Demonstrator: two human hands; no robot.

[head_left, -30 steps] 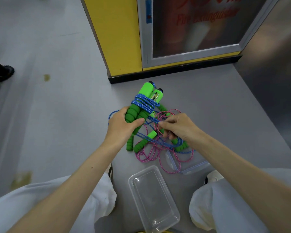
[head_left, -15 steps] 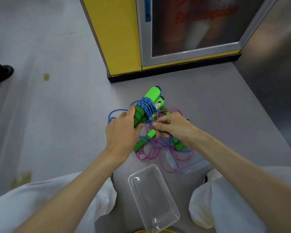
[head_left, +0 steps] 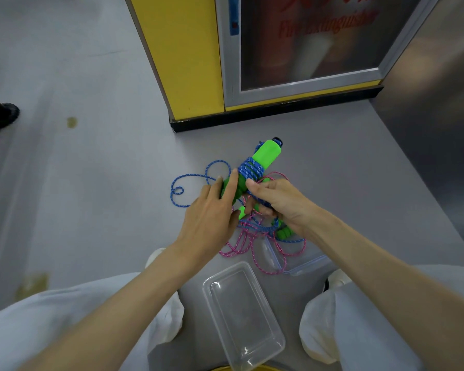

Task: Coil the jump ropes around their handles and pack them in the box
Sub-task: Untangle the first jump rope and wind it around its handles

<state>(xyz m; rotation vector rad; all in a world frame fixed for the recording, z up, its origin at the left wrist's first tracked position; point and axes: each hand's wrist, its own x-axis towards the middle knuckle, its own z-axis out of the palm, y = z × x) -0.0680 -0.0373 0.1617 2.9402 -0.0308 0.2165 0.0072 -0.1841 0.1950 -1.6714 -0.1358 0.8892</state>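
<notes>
Just beyond the pinch of the right hand (head_left: 281,207), a pair of bright green foam-gripped handles (head_left: 267,155) is held together, with several turns of blue braided rope (head_left: 251,170) already bound round their middle. The rope is pinched in the curled right fingers close beside that coil. The left hand (head_left: 206,218) is laid on the lower part of the handles with straight fingers; its thumb is hidden. Left of the grip, loose blue loops (head_left: 188,180) lie unwound on the grey floor. Below the grip, a pink braided rope (head_left: 252,245) is tangled with blue strands and draped over a blue-rimmed clear plastic piece (head_left: 303,267). A clear plastic box (head_left: 241,311) lies nearer the knees.

The winding would likely be served best if the rope were held taut at the pinch and each turn laid beside the last. The handles should be pressed together so they cannot splay. The blue slack should be drawn free of the pink rope before it is pulled in.
</notes>
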